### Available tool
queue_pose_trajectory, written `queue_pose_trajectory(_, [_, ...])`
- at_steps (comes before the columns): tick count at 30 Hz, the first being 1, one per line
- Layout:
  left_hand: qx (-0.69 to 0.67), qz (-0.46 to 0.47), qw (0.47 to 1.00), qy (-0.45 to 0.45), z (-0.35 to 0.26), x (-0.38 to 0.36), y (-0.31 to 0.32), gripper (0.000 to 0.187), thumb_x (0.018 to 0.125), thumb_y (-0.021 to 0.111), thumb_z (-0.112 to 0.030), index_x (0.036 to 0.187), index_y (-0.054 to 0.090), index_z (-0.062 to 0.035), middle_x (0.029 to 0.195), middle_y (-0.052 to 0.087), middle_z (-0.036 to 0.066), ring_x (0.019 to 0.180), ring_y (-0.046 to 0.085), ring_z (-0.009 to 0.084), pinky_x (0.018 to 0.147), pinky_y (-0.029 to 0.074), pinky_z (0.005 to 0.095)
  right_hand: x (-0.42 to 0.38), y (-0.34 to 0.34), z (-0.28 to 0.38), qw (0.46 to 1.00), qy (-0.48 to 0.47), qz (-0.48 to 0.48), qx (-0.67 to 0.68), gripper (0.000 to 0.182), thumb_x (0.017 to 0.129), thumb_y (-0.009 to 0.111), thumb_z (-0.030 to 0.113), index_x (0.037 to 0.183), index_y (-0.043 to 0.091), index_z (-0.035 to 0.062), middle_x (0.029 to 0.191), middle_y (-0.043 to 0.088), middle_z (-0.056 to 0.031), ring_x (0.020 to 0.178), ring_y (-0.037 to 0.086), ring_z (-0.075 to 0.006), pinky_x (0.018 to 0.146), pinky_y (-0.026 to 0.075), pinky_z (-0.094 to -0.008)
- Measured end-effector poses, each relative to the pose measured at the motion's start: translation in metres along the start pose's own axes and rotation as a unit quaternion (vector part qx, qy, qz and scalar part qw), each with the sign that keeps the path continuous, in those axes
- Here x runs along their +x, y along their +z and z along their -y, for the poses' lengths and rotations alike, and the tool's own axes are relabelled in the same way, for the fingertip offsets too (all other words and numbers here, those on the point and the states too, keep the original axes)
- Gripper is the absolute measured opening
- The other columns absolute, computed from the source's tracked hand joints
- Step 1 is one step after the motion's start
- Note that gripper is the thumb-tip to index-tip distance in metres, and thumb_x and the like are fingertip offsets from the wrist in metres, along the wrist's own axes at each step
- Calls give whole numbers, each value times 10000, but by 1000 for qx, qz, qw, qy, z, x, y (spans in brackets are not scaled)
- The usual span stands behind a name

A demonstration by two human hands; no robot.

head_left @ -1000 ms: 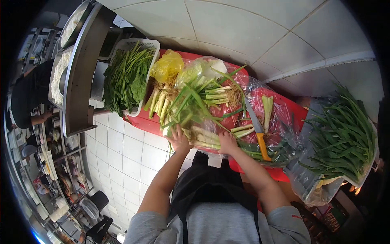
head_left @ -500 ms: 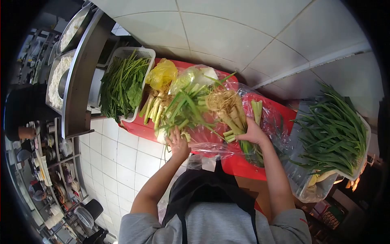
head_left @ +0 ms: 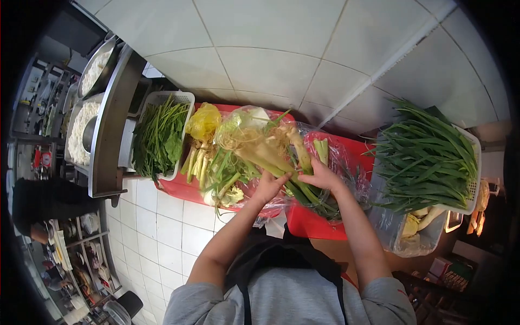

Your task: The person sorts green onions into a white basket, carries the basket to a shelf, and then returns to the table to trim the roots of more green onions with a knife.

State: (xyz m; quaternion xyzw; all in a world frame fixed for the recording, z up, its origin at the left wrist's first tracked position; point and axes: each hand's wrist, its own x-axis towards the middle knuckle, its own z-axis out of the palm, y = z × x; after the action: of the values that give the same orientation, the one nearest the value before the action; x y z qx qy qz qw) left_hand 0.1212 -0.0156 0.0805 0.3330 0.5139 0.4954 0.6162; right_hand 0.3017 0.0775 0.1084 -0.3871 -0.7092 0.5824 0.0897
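My left hand (head_left: 269, 187) is closed around a thick leek stalk (head_left: 269, 157), whose stringy root end points up and left, blurred by motion. Close beside it, my right hand (head_left: 323, 176) grips the leeks too, its thumb near the left fingers; another rooted leek (head_left: 299, 151) stands up just above it. Dark green leaves (head_left: 319, 205) hang below both hands over clear plastic. Left of the hands lie loose trimmed stalks and leaves (head_left: 225, 169) and pale spring onions (head_left: 198, 165). A cut stalk piece (head_left: 322, 149) rests right of the roots.
Everything lies on a red table (head_left: 319, 225) against a tiled wall (head_left: 271, 70). A white basket (head_left: 188, 116) of leafy greens and a yellow plastic bag (head_left: 203, 121) are at left. A crate (head_left: 476, 168) of long green leaves stands right. Another person (head_left: 51, 203) is far left.
My left hand has moved right from the loose leaves onto the leek stalks beside my right hand. A rooted leek now slants to the left. The view has shifted slightly.
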Motion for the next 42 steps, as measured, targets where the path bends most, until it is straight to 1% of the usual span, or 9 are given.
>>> queue_pose_trajectory(8, [98, 172, 980, 22, -52, 11, 19, 465, 837, 580, -26, 1267, 405, -22, 1173, 537, 70, 1090, 489, 168, 943, 389, 305, -17, -18, 19, 982, -90, -94, -135, 752, 675, 755, 261, 1285, 396, 6, 1199, 492, -166, 1123, 484, -277, 967, 366, -349])
queue_pose_trajectory(18, [93, 264, 958, 55, -54, 27, 56, 586, 789, 693, -115, 1279, 380, -39, 1174, 533, 80, 1055, 510, 159, 903, 423, 302, -23, -34, 61, 975, -74, -116, 177, 676, 763, 684, 249, 1277, 350, -35, 1263, 455, -161, 1170, 447, -230, 986, 352, -341])
queue_pose_trajectory(22, [78, 110, 975, 178, -74, 28, 75, 429, 712, 768, -164, 1060, 561, -20, 964, 622, 38, 896, 574, 122, 777, 478, 284, -22, -44, 120, 989, -61, -134, -5, 669, 776, 638, 178, 1313, 289, -15, 1269, 429, -134, 1181, 413, -209, 1002, 321, -319])
queue_pose_trajectory(25, [122, 43, 971, 201, -87, 44, 67, 376, 681, 769, -175, 979, 597, -21, 908, 636, 43, 816, 600, 132, 715, 490, 289, -24, -52, 154, 972, -177, -144, 50, 689, 772, 639, 187, 1326, 270, 14, 1242, 423, -125, 1160, 429, -206, 993, 331, -312])
queue_pose_trajectory(28, [115, -16, 959, 260, -161, 33, 64, 353, 694, 740, -148, 983, 588, -13, 905, 633, 71, 801, 606, 151, 709, 497, 295, -40, -58, 185, 873, -297, -159, 352, 629, 782, 664, 179, 1278, 298, 54, 1228, 374, -119, 1130, 442, -248, 945, 372, -319])
queue_pose_trajectory(31, [19, -3, 964, 265, -236, 9, 33, 426, 724, 666, -142, 1092, 503, -1, 955, 593, 115, 878, 594, 241, 835, 482, 382, -43, -64, 156, 832, -259, -273, 408, 483, 816, 622, 142, 1221, 378, 49, 1135, 453, -78, 1052, 505, -211, 860, 424, -299])
queue_pose_trajectory(34, [-13, 0, 935, 354, -320, -31, -10, 468, 723, 690, -162, 1113, 465, -34, 940, 572, 115, 923, 575, 247, 895, 462, 455, -10, -25, -1, 941, -119, -312, -64, 124, 876, 520, 129, 906, 523, 9, 857, 575, -127, 848, 582, -262, 728, 453, -366])
queue_pose_trajectory(37, [-17, 66, 938, 339, -379, -75, -54, 548, 688, 716, -207, 1125, 424, -51, 903, 501, 57, 852, 524, 194, 872, 430, 375, -39, 24, -130, 956, 3, -232, -182, 221, 844, 490, 171, 999, 528, 19, 1002, 531, -191, 885, 540, -378, 798, 437, -479])
queue_pose_trajectory(42, [246, -33, 937, 246, -361, -110, -55, 438, 645, 734, -185, 1017, 538, -61, 859, 550, 54, 798, 560, 182, 732, 467, 314, -75, 43, -125, 887, 256, -205, -326, 363, 792, 564, 111, 1138, 470, 53, 1160, 458, -176, 1076, 475, -363, 872, 435, -445])
